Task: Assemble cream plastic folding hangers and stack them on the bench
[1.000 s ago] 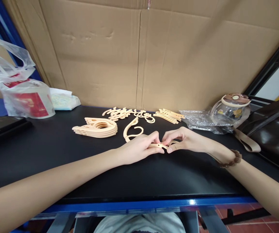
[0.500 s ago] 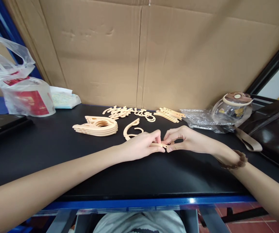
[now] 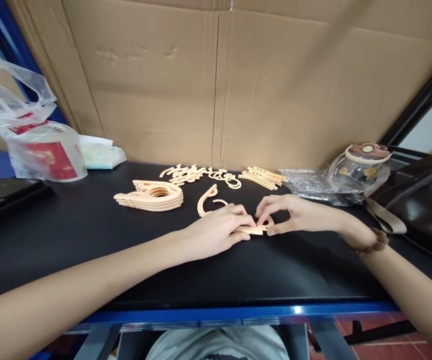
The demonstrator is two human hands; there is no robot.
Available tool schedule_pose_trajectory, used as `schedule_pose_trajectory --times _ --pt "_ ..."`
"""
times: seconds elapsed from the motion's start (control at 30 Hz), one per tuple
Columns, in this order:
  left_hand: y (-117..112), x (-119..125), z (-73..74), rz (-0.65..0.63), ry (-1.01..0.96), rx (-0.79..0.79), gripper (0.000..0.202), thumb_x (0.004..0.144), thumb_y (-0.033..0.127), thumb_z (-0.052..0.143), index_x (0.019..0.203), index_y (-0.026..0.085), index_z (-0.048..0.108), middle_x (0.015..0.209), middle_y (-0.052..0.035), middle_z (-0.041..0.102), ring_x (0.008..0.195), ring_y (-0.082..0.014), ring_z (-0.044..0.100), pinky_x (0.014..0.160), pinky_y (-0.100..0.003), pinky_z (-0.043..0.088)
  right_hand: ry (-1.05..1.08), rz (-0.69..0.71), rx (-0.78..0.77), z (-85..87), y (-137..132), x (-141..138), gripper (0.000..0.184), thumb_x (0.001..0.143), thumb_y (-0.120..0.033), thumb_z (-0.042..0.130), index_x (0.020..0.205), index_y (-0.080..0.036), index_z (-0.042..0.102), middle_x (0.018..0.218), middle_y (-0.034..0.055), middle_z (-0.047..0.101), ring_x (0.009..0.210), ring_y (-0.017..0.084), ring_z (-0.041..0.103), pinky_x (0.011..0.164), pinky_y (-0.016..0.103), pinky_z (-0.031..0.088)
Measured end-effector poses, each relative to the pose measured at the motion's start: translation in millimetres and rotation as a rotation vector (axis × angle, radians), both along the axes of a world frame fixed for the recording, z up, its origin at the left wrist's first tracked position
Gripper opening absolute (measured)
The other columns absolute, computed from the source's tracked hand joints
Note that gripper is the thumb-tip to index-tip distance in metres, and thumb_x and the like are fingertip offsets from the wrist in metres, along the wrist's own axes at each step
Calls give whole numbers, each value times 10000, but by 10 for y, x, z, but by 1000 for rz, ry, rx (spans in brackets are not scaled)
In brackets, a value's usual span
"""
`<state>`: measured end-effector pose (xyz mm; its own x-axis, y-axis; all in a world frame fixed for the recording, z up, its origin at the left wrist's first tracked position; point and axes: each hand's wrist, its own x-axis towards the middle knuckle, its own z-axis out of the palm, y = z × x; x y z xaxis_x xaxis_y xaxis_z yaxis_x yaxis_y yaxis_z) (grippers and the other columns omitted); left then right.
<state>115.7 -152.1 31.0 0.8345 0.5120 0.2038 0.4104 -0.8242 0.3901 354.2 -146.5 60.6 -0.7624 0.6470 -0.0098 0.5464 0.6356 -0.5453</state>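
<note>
while left hand point(image 3: 216, 231) and right hand point(image 3: 301, 214) pinch it, the cream piece point(image 3: 254, 230) runs crosswise, pointing right

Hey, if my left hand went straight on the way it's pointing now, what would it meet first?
Probably your right hand, close ahead at the far end of the beige piece in your left hand; exact depth is hard to judge.

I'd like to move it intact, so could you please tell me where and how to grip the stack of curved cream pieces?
I'd take the stack by its rounded right end, from above, pinching between opening and outer edge: it lies flat, its openings seem aligned.
</note>
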Motion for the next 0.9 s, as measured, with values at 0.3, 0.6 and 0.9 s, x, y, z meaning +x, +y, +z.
schedule_pose_trajectory --times 0.3,0.6,0.9 --pt "101 -40 41 39 83 116 266 874 336 601 1120 235 605 1131 -22 579 1091 -222 506 921 -337 369 -85 -9 52 -29 35 58 197 848 -377 614 974 -277 729 1393 47 437 1243 241 455 1040 410 335" --pt "215 -226 210 141 240 94 662 755 656 579 1234 199 564 1182 -83 576 1093 -280 510 875 -333 399 13 32 -39 12 25 33 297 934 -291 453 881 -229 739 1149 48 646 1265 215 473 1014 368 389" --pt "321 -429 312 -11 247 -19 495 807 65 438 1255 245 546 1309 -40 546 1229 -202 464 981 -281 364 -125 -298 329 -67 -139 -220 432 868 -584 488 919 -203 688 854 61 661 728 179 597 651 295 425"
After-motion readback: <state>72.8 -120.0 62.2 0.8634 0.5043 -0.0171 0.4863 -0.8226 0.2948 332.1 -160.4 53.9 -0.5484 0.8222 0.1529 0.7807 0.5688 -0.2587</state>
